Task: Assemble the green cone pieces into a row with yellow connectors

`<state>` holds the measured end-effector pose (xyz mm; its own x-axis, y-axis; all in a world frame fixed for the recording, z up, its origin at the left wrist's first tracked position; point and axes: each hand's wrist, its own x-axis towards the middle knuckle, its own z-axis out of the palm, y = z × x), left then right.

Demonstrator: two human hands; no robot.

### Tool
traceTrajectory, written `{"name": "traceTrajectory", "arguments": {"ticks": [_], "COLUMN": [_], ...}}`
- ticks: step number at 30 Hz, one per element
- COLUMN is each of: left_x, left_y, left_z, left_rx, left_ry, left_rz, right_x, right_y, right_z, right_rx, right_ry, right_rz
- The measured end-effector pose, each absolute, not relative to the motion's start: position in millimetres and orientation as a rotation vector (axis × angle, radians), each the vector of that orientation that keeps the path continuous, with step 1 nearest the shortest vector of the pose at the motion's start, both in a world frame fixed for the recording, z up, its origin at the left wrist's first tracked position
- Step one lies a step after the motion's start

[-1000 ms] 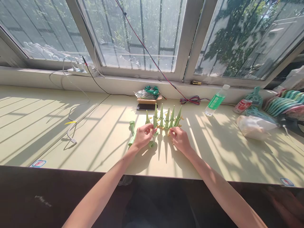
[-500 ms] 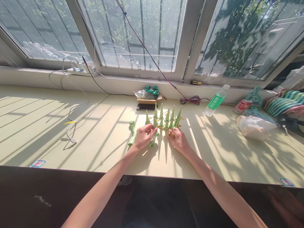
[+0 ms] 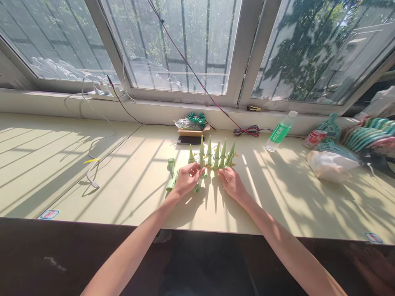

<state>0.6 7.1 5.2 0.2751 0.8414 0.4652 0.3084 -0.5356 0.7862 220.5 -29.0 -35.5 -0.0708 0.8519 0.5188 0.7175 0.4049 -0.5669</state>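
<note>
Several pale green cones (image 3: pixel 212 154) stand upright in a row on the cream table (image 3: pixel 123 185), with small yellow pieces at their bases. My left hand (image 3: pixel 186 179) is curled at the row's left end, fingertips pinched on one green cone. My right hand (image 3: pixel 231 182) is closed at the base of the right cones, and what it pinches is hidden. Loose green cones (image 3: pixel 171 172) lie on the table just left of my left hand, and one lies under it (image 3: pixel 196 188).
Behind the cones lie a black phone (image 3: pixel 189 140) and a small box of green bits (image 3: pixel 194 123). A water bottle (image 3: pixel 280 132), a red can (image 3: pixel 314 137), a white bag (image 3: pixel 331 163) and teal items sit to the right. White cables (image 3: pixel 92 164) trail on the left. The dark table edge runs in front.
Both hands stay at the cone row with only slight finger shifts. The view has tipped a little.
</note>
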Motion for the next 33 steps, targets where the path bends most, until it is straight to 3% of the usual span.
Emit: {"name": "traceTrajectory", "arguments": {"ticks": [33], "left_x": [3.9], "left_y": [4.0], "left_z": [3.6], "left_rx": [1.980], "left_ry": [0.902], "left_rz": [1.244], "right_x": [209.2], "right_y": [-39.6], "right_z": [-12.9], "right_rx": [-1.018], "right_ry": [-1.656], "right_rz": [0.409]}}
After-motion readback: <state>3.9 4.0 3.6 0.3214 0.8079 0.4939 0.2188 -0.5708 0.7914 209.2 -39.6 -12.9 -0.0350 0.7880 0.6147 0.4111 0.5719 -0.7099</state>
